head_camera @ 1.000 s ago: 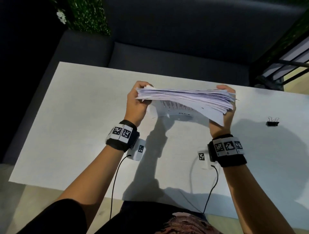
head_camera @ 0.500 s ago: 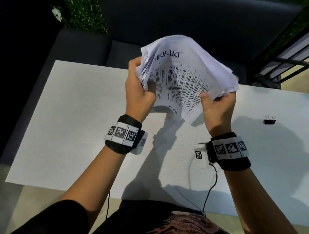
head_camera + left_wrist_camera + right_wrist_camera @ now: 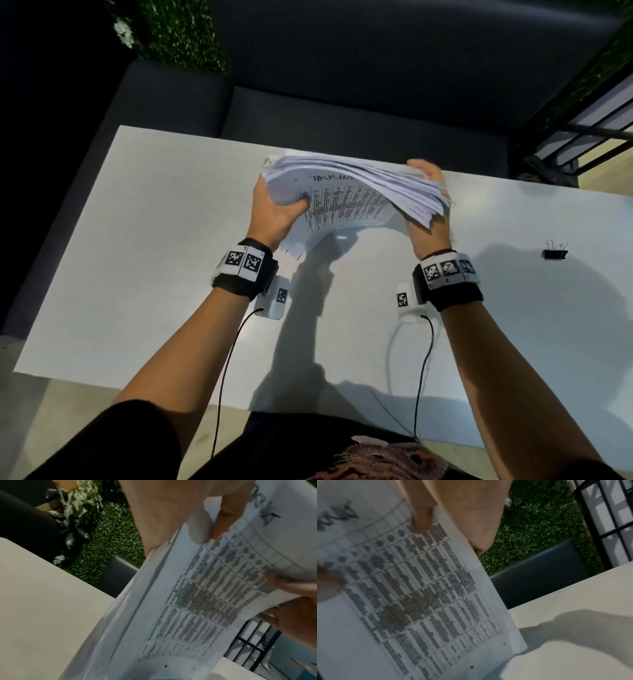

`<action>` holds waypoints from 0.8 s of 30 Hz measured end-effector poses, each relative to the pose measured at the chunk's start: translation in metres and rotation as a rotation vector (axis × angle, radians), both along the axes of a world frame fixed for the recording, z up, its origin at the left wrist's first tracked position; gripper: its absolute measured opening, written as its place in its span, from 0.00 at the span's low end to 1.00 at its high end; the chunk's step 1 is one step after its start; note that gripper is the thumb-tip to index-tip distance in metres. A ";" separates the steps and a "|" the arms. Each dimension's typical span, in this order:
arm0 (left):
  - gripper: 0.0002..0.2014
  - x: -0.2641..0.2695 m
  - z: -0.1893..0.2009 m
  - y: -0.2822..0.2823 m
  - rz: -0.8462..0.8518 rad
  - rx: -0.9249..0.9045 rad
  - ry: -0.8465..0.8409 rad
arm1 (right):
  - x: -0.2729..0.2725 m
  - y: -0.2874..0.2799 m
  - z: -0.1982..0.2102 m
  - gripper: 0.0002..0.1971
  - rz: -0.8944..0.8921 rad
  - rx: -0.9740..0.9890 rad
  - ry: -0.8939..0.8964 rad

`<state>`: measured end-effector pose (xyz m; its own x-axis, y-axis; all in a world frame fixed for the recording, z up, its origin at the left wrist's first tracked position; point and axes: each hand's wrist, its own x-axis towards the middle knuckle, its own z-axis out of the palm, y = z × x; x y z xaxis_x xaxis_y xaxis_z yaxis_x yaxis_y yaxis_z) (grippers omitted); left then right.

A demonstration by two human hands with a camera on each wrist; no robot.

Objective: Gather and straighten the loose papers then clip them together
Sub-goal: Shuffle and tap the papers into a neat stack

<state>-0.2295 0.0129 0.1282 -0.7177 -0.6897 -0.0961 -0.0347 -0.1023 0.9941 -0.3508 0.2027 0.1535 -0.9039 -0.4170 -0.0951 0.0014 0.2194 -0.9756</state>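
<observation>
White paper stack (image 3: 356, 195) is gathered, held above the table (image 3: 137, 240) between left hand (image 3: 274, 212) and right hand (image 3: 428, 219), fingers curled round its ends. Edges beyond the right fingertips remain fanned; straightening unfinished. Binder clip (image 3: 555, 251) lies well right of them, unused.

Print on the front sheet of the paper stack (image 3: 346, 202) is too blurred to read in every view; both wrist views are smeared. Left hand (image 3: 274, 214): only the thumb shows on the sheet, its fingers hidden behind the stack. Right hand (image 3: 428, 226) is mostly covered by the stack's fanned edge. Stack's lower edge is cut off by the frame bottom in the left wrist view. Binder clip (image 3: 555, 251) near the table's (image 3: 137, 274) right edge is too small for detail. Table's right edge is cropped.
</observation>
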 end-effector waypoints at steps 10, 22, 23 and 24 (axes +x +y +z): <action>0.30 -0.005 0.043 0.009 0.206 -0.157 0.177 | 0.011 -0.019 0.024 0.36 -0.154 -0.128 0.062; 0.24 0.018 0.010 -0.013 0.035 -0.082 0.076 | 0.006 -0.007 -0.010 0.33 0.048 0.007 0.048; 0.25 0.018 0.005 -0.012 0.023 -0.058 0.025 | 0.007 -0.004 -0.020 0.41 0.051 0.075 -0.034; 0.24 0.016 0.001 -0.010 0.024 -0.058 -0.026 | 0.008 -0.006 -0.026 0.44 0.017 0.118 -0.140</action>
<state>-0.2138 0.0031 0.1289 -0.6990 -0.7113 -0.0741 -0.0590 -0.0458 0.9972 -0.3428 0.1965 0.1270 -0.8714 -0.4105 -0.2687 0.1311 0.3330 -0.9338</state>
